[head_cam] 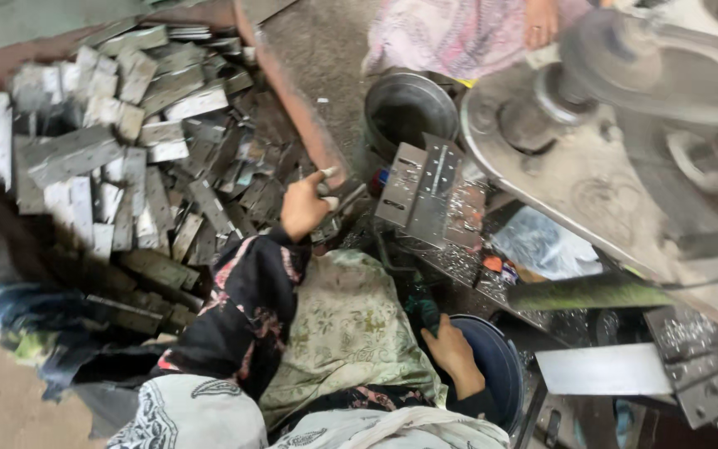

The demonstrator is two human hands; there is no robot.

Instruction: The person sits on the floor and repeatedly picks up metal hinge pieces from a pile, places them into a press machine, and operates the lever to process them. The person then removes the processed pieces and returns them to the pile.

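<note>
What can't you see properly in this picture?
All in the head view:
- Right hand: its fingers dip into the blue bucket, so whether it holds anything is hidden.
- Left hand: it pinches something small and dark; too small to tell what.
- Machine wheel: blurred, and cut off by the right edge.
- Another person's hand: cut off by the top edge.
- Metal pot: its inside is too dark.

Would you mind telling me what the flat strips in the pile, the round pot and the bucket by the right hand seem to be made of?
The flat strips look like bare sheet metal: dull grey, some faces pale and reflective, with sharp cut edges. The round pot seems to be metal too, a worn grey with a shiny rim. The bucket by the right hand looks like dark blue plastic, smooth and matt, though that is less certain.
</note>
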